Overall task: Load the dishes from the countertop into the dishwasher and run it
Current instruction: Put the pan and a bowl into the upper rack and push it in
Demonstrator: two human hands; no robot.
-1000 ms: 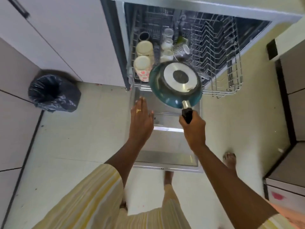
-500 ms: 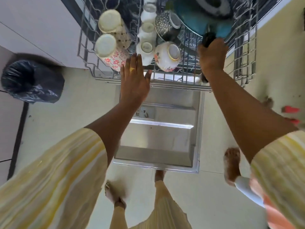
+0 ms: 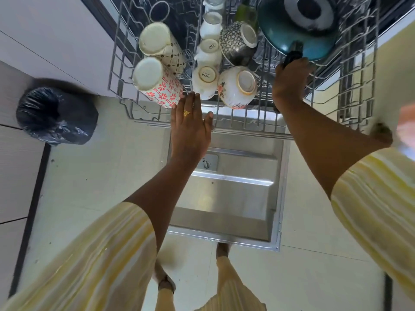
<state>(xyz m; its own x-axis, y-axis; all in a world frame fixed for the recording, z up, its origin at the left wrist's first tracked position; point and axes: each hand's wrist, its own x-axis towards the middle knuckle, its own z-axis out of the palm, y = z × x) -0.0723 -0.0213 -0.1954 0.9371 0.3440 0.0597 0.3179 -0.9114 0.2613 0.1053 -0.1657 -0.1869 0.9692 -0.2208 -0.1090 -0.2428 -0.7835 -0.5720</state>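
Pan was bottom-up in the pulled-out dishwasher rack, right of the bowls, with the right hand and its fingers clenched round the black handle. I figured it was heavy, rigid and probably slick, so the handle was the grab spot. Left hand hovered flat and released, just beside the floral mug.

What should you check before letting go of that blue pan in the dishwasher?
1. Right hand curled round the pan handle: ok.
2. Pan upside down over the rack: ok.
3. Pan resting fully on the wires: cannot tell.
4. Pan clear of the dotted bowl: cannot tell.
5. Left hand open, away from the pan: ok.
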